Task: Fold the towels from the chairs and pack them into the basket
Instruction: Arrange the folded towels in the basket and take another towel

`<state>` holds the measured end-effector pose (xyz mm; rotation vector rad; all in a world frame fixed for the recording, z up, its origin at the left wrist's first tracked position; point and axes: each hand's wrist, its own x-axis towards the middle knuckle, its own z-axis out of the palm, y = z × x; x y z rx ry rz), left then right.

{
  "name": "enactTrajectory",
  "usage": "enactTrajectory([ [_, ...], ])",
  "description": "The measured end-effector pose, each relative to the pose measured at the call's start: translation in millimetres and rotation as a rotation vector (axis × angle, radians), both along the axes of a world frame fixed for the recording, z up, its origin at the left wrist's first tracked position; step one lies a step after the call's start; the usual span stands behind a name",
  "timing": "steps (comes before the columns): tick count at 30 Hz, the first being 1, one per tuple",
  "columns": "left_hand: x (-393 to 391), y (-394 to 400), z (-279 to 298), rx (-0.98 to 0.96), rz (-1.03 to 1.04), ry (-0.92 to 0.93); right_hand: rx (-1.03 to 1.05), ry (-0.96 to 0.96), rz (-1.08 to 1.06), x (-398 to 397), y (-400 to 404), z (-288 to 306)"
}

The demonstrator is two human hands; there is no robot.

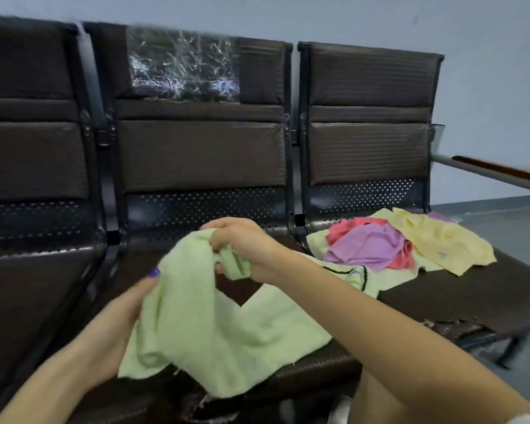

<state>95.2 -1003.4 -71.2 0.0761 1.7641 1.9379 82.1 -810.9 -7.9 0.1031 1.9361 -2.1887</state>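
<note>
1. Pale grey wall (349, 16) filled the top of the frame, and a row of three dark brown padded chairs (202, 154) with perforated metal lower backs stood against it.
2. Crinkled clear plastic film (182, 67) clung to the upper back of the middle chair.
3. At the centre of the frame a light green cloth towel (202, 325) was held above the middle seat, its lower edge draping down toward the seat front.
4. The right hand (245, 243) gripped a bunched upper corner of the green towel, fingers (224, 231) curled tightly around the fabric.
5. The left hand (126, 313), lower left of centre, held the towel's left edge; the fingers were mostly hidden behind the cloth, one purple-painted nail showing at its edge.
6. On the right-hand seat lay a loose pile of towels: a lilac towel (367, 246) on top, a coral-pink towel (349, 228) beneath it, a pale yellow towel (441, 240) spread toward the right, and another light green one with dark stitching (355, 276) underneath.
7. Grey floor (508, 228) showed at the right edge.
</note>
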Motion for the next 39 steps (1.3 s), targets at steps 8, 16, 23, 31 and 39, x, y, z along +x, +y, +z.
enactTrajectory([
  [8, -13.9, -11.2, -15.7, -0.628, 0.234, 0.384, 0.453, -0.014, -0.043, 4.2, 43.2, -50.0],
  [16, -25.2, 8.1, -22.2, -0.794, 0.199, 0.337, 0.406, 0.159, -0.087, 13.6, 67.0, -63.5],
  [23, -12.9, 41.0, -6.7, -0.991, -0.496, 0.357, 0.069, 0.047, -0.146, 27.8, 75.8, -56.1],
  [31, -11.2, 62.9, -5.3, -0.841, -0.292, 0.517, -0.032, -0.013, -0.159, 33.1, 81.6, -51.8],
  [39, 6.4, 94.3, 9.9, -0.367, -0.261, 0.413, 0.122, 0.083, 0.127, 39.8, 68.4, -53.0],
])
